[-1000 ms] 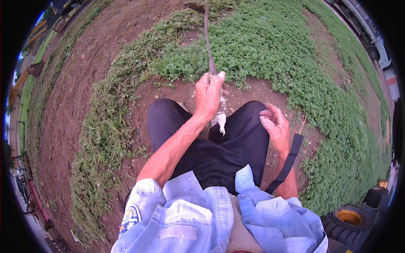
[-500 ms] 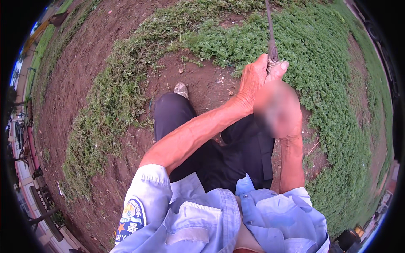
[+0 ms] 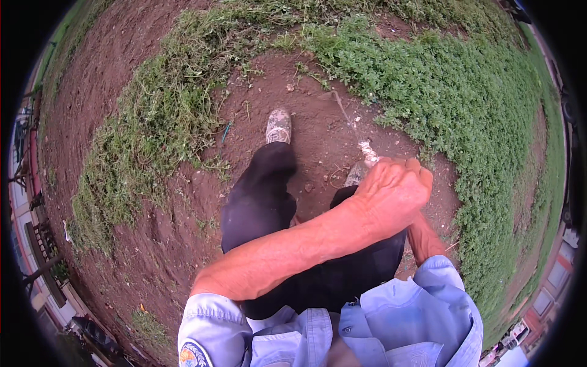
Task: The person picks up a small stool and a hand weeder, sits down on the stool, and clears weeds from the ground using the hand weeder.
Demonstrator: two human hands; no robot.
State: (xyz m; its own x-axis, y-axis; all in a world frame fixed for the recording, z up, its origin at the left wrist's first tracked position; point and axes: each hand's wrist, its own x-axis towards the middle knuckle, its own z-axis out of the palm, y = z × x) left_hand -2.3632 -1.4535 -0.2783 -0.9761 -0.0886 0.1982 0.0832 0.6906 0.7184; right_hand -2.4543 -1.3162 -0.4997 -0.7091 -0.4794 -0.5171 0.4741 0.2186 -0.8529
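Note:
A long-handled hoe (image 3: 367, 148) points away from me, its thin dark neck running to the bare soil. Pale binding wraps the joint just beyond my fist. The far end looks smeared, so the blade's shape is unclear. My left hand (image 3: 396, 194) is closed around the handle, knuckles up, close above my right foot. Behind it, my right forearm (image 3: 424, 237) comes up to the same spot. My right hand is almost wholly covered by the left, and its fingers are hidden.
Reddish-brown soil (image 3: 309, 92) lies around my patterned shoe (image 3: 279, 125). Leafy green plants (image 3: 483, 104) grow thickly on the right. Wilted, loose greenery (image 3: 147, 140) makes a band on the left. Low structures and parked vehicles line both outer edges.
The hoe has come down and nearer, from far ahead over the greenery to the soil by my feet. Both arms lowered with it, and the left hand now covers the right.

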